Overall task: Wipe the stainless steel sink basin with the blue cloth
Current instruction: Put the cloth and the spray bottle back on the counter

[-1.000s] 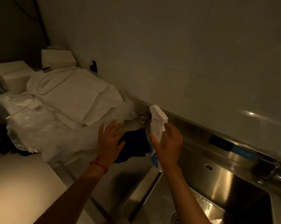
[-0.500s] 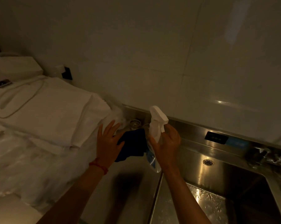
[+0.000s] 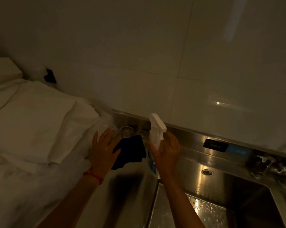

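A dark blue cloth (image 3: pixel 130 150) lies crumpled on the steel counter left of the sink basin (image 3: pixel 209 209), whose floor is wet. My left hand (image 3: pixel 102 148) is spread flat with straight fingers, its thumb side touching the cloth's left edge. My right hand (image 3: pixel 167 150) grips a spray bottle with a white trigger head (image 3: pixel 156 129) just right of the cloth, above the basin's left rim. The bottle's lower body is mostly hidden behind my hand.
White folded fabric (image 3: pixel 32 122) and plastic wrap cover the counter at left. Two small glasses (image 3: pixel 127 131) stand by the wall behind the cloth. A faucet (image 3: pixel 270 165) sits at the right. A round overflow hole (image 3: pixel 207 172) marks the basin's back wall. Tiled wall rises behind.
The view has swung right and closer, so the sink fills more of the frame. Both hands keep nearly the same pose, the left by the cloth and the right on the spray bottle.
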Demonstrator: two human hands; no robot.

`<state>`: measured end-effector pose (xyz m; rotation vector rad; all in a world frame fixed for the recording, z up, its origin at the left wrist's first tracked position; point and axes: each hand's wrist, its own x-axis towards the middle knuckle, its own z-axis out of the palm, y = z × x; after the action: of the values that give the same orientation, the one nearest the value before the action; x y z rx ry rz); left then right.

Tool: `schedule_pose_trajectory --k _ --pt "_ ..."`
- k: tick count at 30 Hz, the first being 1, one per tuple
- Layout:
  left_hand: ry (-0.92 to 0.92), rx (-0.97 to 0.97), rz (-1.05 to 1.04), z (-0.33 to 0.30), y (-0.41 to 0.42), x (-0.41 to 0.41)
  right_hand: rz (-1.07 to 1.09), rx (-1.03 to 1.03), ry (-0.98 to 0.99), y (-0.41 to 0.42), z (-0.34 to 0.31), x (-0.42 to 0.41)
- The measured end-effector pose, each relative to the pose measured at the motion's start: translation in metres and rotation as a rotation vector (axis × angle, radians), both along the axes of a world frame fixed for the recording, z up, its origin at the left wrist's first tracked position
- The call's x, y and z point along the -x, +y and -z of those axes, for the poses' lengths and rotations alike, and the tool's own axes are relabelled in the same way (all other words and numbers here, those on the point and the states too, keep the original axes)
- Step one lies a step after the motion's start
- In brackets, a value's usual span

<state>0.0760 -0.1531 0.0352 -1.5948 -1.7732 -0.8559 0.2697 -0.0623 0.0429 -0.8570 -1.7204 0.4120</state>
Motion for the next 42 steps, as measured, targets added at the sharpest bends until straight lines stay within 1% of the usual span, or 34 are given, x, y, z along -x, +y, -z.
schedule_pose_trajectory --k 10,14,18,22,24,30,34,42 --pt "-0.011 0.071 -0.016 0.016 0.032 0.009 0.141 0.041 -0.045 0.031 0.018 0.012" --pt "-0.004 0.078 0.002 0.015 0.047 0.010 0.151 0.093 0.006 0.046 0.024 0.017" --pt "-0.003 0.082 0.015 0.015 0.067 0.011 0.205 0.091 -0.031 0.066 0.028 0.023" --pt "-0.015 0.093 0.021 0.020 0.088 0.014 0.235 0.121 0.005 0.082 0.031 0.025" --pt "-0.019 0.103 0.015 0.023 0.098 0.015 0.251 0.135 -0.012 0.089 0.034 0.025" --pt "-0.037 0.107 0.033 0.022 0.122 0.014 0.314 0.083 -0.068 0.114 0.040 0.025" --pt "-0.064 0.106 0.039 0.022 0.134 0.014 0.342 0.075 -0.026 0.128 0.042 0.027" --pt "-0.095 0.129 0.074 0.028 0.145 0.009 0.361 0.064 -0.039 0.152 0.052 0.025"
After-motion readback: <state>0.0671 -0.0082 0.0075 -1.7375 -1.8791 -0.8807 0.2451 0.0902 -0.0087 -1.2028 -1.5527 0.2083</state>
